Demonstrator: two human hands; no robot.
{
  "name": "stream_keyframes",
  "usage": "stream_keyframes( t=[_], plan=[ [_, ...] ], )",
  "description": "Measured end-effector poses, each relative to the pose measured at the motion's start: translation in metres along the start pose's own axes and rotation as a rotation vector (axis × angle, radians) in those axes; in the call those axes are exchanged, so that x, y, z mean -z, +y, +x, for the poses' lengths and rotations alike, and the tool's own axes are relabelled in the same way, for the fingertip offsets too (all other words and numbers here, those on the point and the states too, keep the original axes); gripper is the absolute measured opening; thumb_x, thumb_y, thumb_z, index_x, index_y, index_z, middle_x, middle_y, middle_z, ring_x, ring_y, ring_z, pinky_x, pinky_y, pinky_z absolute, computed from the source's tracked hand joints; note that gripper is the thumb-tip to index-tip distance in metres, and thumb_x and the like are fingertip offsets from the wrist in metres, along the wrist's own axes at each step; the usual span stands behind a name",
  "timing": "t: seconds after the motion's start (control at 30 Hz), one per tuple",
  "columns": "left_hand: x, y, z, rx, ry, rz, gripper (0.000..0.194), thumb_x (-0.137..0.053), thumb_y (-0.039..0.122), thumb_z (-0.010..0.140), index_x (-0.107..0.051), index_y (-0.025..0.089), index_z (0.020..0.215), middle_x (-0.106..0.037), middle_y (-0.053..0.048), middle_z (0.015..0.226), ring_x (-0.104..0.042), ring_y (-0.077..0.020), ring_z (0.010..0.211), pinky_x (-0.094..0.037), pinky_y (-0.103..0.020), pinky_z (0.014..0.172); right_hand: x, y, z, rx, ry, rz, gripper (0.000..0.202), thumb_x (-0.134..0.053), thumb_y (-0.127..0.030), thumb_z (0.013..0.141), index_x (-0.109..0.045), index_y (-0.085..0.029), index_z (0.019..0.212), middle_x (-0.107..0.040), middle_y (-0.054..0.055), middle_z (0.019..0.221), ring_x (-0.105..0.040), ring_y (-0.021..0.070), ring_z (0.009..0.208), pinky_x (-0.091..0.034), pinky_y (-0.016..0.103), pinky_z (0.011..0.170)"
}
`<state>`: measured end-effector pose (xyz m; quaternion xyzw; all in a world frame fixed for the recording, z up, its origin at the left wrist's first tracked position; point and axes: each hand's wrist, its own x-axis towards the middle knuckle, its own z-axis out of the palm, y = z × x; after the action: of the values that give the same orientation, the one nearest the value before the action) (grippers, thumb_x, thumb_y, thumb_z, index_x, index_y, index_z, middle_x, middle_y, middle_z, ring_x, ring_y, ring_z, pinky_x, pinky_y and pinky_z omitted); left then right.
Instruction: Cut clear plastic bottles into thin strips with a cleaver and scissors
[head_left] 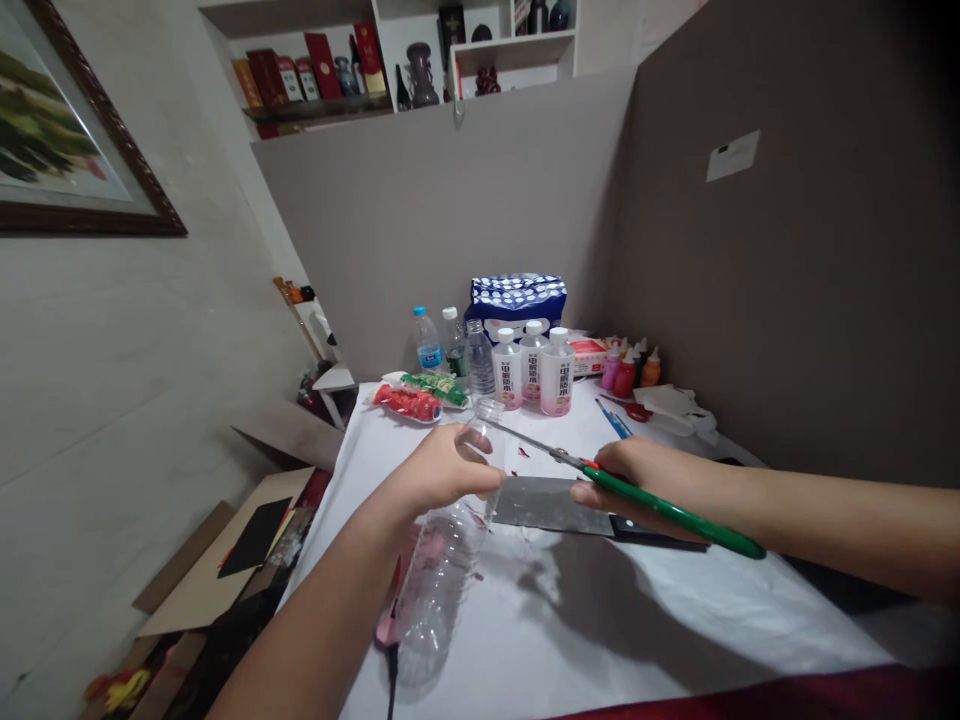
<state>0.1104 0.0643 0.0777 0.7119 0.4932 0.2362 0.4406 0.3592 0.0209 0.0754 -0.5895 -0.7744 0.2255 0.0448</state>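
Closest in, a clear plastic bottle body (442,590) lies on its side on the white-covered surface (600,640), with a pink tool (388,632) and its black cord (391,680) partly under or beside it; that rounded shell could roll if a wrist brushed it. Just beyond, the left hand (450,470) is curled around a clear bottle top (490,412), neck upward, gripping it above the surface; whether this piece joins the body behind the fingers cannot be told. The right hand (637,480) is closed on the green-handled scissors (581,463), whose tips reach the plastic just below the neck, very near the left hand. Slick, thin plastic might let the blades skid off toward the left thumb, and squeezing too hard could buckle the wall. Beneath the right hand rests a cleaver (555,507), its dark handle to the right; a dropped wrist could meet its edge. Small red scraps (523,452) lie past it. Farther back stand three pink-labelled bottles (556,375), with red and green packets (409,402) to the left and paint bottles (624,375) to the right; behind them come a blue pack (517,305) and a grey partition (450,220).
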Motion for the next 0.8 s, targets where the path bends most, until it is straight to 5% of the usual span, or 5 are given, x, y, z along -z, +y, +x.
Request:
stream_keyframes(
  t=[0.57, 0.8],
  plan=[
    [-0.002, -0.003, 0.005, 0.009, 0.032, -0.045, 0.035, -0.070, 0.023, 0.056, -0.056, 0.014, 0.088, -0.065, -0.004, 0.072, -0.061, -0.0169, 0.066, -0.044, -0.027, 0.059, 0.018, -0.007, 0.002, -0.019, 0.097, -0.299, 0.061, -0.036, -0.077, 0.077, -0.044, -0.022, 0.052, -0.046, 0.002, 0.049, -0.034, 0.0126, 0.042, -0.025, 0.029, 0.041],
    [-0.006, 0.010, -0.006, -0.077, 0.190, 0.027, 0.030, -0.068, 0.018, 0.056, -0.055, 0.015, 0.083, -0.066, -0.004, 0.077, -0.061, -0.0163, 0.070, -0.046, -0.027, 0.064, 0.020, -0.001, -0.002, 0.107, 0.149, -0.278, 0.056, -0.039, -0.075, 0.078, -0.049, -0.022, 0.062, -0.056, 0.005, 0.062, -0.046, 0.0165, 0.051, -0.028, 0.029, 0.047]
  ],
)
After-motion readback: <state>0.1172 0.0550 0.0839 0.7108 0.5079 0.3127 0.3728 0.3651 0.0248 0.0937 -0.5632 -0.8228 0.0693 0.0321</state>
